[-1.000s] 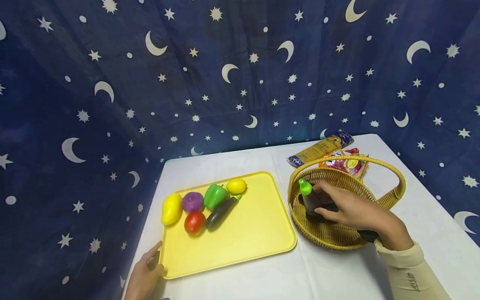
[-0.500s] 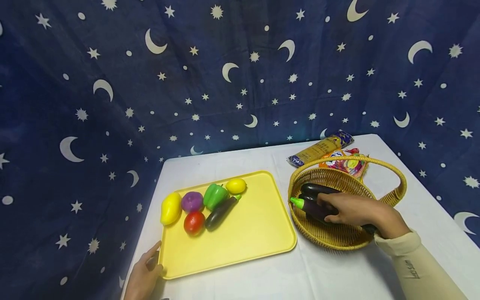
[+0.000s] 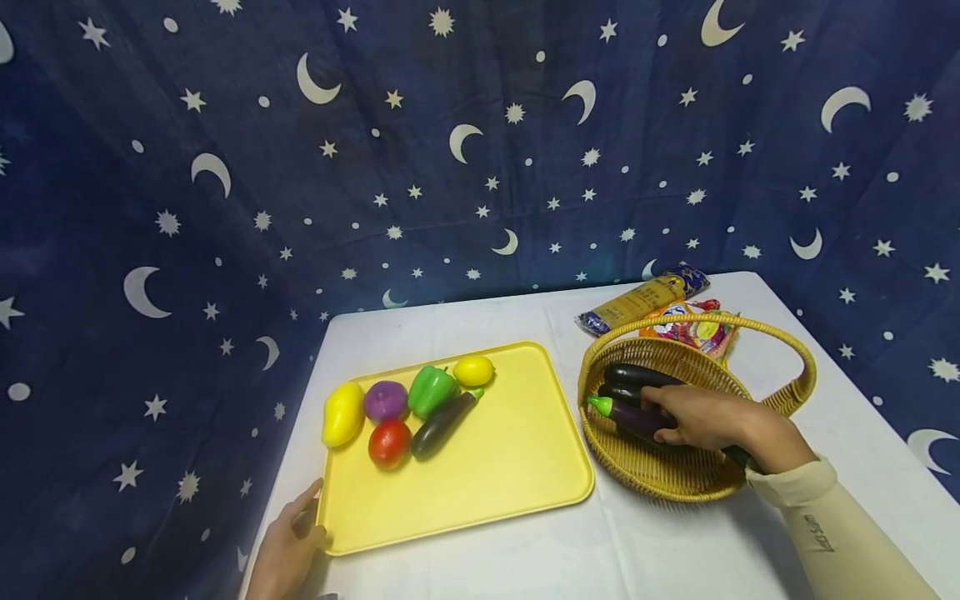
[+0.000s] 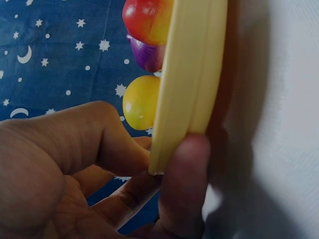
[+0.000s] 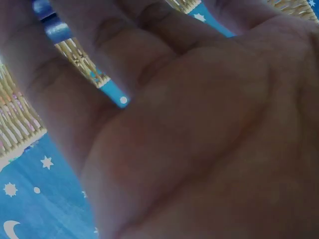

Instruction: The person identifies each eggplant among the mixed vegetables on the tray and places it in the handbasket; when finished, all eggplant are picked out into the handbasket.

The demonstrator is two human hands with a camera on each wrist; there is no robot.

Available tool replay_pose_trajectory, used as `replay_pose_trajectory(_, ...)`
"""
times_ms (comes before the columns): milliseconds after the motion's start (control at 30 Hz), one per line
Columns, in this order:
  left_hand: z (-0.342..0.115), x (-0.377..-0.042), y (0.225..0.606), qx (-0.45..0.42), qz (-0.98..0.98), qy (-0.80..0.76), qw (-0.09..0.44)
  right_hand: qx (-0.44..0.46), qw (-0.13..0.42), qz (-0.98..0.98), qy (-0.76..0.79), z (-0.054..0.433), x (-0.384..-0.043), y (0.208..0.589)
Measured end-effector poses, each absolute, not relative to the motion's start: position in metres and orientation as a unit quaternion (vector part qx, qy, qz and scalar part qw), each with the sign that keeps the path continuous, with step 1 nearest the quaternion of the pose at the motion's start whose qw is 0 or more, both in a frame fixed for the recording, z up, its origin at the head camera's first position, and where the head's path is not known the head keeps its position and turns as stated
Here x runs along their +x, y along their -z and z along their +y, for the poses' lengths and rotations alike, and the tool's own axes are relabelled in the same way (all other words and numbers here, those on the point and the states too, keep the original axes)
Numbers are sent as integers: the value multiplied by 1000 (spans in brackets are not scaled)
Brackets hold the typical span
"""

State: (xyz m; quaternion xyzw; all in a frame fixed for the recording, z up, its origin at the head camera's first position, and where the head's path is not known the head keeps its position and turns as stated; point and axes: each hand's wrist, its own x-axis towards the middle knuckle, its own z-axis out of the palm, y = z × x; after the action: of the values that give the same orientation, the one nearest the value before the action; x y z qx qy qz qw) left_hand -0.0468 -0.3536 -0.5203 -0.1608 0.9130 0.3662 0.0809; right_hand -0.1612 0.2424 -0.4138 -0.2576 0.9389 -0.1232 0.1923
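Note:
In the head view, my right hand (image 3: 708, 417) reaches into the wicker basket (image 3: 660, 492), thumb and fingers on either side of a dark eggplant with a bright green cap (image 3: 630, 418). That eggplant lies beside other dark eggplants (image 3: 641, 375) in the basket. The right wrist view is mostly palm (image 5: 199, 134), so the fingertips are hidden there. At the left, my left hand (image 3: 288, 542) pinches the rim of the yellow tray (image 3: 480, 525); the left wrist view shows fingers on both sides of the tray's edge (image 4: 189, 69).
On the tray lie a mango (image 3: 343, 414), purple onion-like vegetable (image 3: 386, 401), tomato (image 3: 389, 443), green bell pepper (image 3: 432, 392), lemon (image 3: 473, 371) and eggplant (image 3: 444, 425). Behind the basket's arched handle (image 3: 780, 333) are a long yellow-blue packet (image 3: 645, 302) and a colourful bag (image 3: 701, 333).
The green-capped eggplant went from tilted up in my right hand to lying low in the basket. It has barely moved over the last half second. My left hand stays at the tray.

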Motion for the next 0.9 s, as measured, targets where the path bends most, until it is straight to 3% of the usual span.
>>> replay_pose_trajectory(367, -355, -47, 519, -155, 914, -365, 86, -261, 219, 933, 114, 243, -154, 422)
replay_pose_trajectory(900, -355, -48, 520, -154, 915, -363, 87, -233, 210, 947, 66, 238, -155, 420)
